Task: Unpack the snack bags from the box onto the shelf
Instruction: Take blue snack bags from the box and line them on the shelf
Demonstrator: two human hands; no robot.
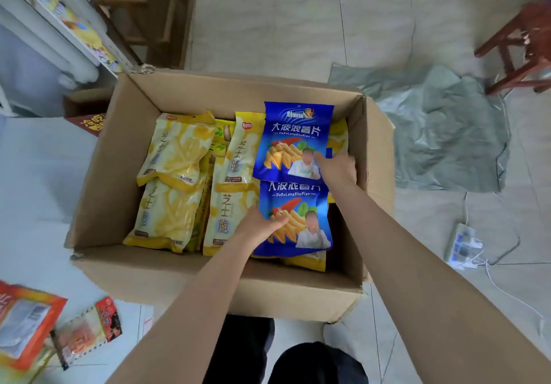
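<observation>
An open cardboard box [125, 157] stands on the floor below me, filled with several yellow snack bags [176, 157]. Two blue snack bags lie on the right side of the box. My right hand [338, 167] grips the upper blue bag [293, 133] at its lower right corner, thumb on its front. My left hand [258, 224] holds the lower blue bag [301, 204] at its left edge, thumb on top, fingers hidden beneath. A white shelf [44, 13] with yellow packets stands at the upper left.
Orange and red snack packets [86, 333] lie on a white surface at the lower left. A wooden stool [149, 10] stands behind the box. A grey plastic sheet [441, 133], a power strip [463, 243] with cables and a red chair [524, 43] are on the right.
</observation>
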